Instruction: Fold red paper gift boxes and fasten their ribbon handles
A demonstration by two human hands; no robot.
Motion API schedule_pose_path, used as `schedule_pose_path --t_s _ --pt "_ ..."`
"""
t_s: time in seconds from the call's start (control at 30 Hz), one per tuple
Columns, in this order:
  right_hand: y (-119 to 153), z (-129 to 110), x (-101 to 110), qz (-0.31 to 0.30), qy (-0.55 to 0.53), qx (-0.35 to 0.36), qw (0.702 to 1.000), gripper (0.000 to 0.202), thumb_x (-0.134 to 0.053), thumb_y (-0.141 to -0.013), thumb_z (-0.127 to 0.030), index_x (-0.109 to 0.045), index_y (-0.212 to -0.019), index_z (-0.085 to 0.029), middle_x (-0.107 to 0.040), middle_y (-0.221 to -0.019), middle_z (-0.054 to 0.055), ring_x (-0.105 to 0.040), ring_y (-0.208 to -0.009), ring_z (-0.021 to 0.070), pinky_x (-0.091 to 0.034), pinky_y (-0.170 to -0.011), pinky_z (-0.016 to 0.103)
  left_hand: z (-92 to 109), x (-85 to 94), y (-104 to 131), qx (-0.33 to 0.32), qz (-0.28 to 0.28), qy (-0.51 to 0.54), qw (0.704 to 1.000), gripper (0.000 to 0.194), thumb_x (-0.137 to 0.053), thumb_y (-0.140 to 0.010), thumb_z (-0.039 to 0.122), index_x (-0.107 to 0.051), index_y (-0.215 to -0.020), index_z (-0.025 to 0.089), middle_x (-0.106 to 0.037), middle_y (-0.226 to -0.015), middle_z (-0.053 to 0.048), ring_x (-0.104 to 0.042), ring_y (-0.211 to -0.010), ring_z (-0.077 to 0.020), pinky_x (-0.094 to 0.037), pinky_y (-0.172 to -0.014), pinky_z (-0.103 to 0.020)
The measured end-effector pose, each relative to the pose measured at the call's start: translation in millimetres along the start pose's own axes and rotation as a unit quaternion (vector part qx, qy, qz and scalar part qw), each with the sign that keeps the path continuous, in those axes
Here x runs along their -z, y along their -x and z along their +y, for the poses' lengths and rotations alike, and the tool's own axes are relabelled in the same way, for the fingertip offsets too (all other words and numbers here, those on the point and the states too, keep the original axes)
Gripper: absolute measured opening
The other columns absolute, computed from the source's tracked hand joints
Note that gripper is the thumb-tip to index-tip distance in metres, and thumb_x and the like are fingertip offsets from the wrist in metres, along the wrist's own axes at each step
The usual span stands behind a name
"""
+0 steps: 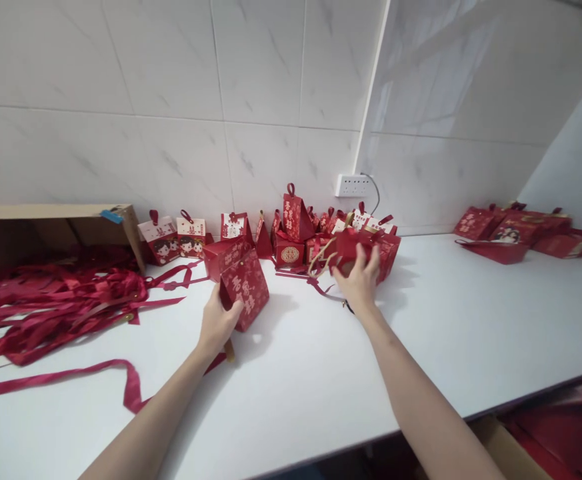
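Observation:
A red folded gift box (251, 283) with pale lettering is gripped by my left hand (221, 317), thumb on its printed face, tilted above the white table (321, 373). Just behind it stands another red box (223, 253). Farther right, my right hand (361, 280) reaches with fingers spread at a red box (343, 247) near a gold-coloured loop (323, 259); whether the fingertips touch it I cannot tell. Below the loop lies a thin dark red ribbon (321, 287). A loose red ribbon (125, 373) runs across the table under my left arm.
An open cardboard box (55, 212) spills a heap of red ribbons (71, 307) at left. Several finished-looking red and white boxes (298, 217) line the wall. More red boxes (521, 230) lie at far right. A socket strip (353, 185) is on the wall.

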State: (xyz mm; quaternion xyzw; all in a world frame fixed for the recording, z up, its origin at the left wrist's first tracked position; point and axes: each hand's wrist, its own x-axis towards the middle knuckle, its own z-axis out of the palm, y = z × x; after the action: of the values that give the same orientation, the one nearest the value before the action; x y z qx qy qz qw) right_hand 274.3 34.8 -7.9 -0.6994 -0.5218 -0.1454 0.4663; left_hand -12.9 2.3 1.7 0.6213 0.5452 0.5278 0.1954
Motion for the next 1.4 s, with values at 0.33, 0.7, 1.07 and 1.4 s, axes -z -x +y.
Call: schedule_pose_path --t_s 0.33,0.7,1.07,1.4 --pt "5 -3 -4 -0.09 0.081 -0.045 0.992 0.048 -0.056 -0.079 -0.033 -0.049 -0.118 -0.007 -0.046 -0.12 0.024 -0.05 -0.11 0.0363 -0.043 -0.088 0.049 -4 0.7 0 -0.011 -0.031 0.006 0.999 0.043 -0.049 -0.068 0.029 -0.051 -0.11 0.016 -0.065 -0.104 -0.008 -0.061 -0.094 -0.0252 -0.048 -0.086 -0.04" --pt "24 -29 -6 -0.206 -0.165 0.101 0.959 0.059 -0.057 -0.075 -0.043 -0.049 -0.123 -0.01 -0.054 -0.125 0.02 -0.053 -0.116 0.0304 -0.044 -0.095 0.045 0 -2.4 12 -0.074 -0.096 0.06 0.991 0.04 -0.049 -0.06 0.02 -0.054 -0.1 0.016 -0.066 -0.094 -0.006 -0.062 -0.088 -0.0224 -0.051 -0.085 -0.036" --pt "45 -60 4 -0.207 -0.223 -0.019 0.952 0.058 -0.061 -0.066 -0.057 -0.059 -0.107 -0.016 -0.067 -0.108 0.015 -0.061 -0.103 0.0325 -0.047 -0.089 0.045 -11 -10.3 13 -0.053 -0.029 0.039 0.997 0.048 -0.05 -0.073 0.018 -0.041 -0.121 0.018 -0.053 -0.126 -0.013 -0.05 -0.119 -0.025 -0.039 -0.102 -0.045" --pt "34 -42 -19 -0.333 0.03 -0.02 0.942 0.062 -0.042 -0.08 -0.057 -0.042 -0.118 -0.008 -0.066 -0.099 0.022 -0.065 -0.092 0.0351 -0.047 -0.076 0.042 -14 6.4 -97 -0.001 0.087 -0.06 0.994 0.059 -0.067 -0.064 0.017 -0.045 -0.119 0.02 -0.024 -0.147 -0.019 -0.01 -0.141 -0.039 -0.019 -0.109 -0.06"
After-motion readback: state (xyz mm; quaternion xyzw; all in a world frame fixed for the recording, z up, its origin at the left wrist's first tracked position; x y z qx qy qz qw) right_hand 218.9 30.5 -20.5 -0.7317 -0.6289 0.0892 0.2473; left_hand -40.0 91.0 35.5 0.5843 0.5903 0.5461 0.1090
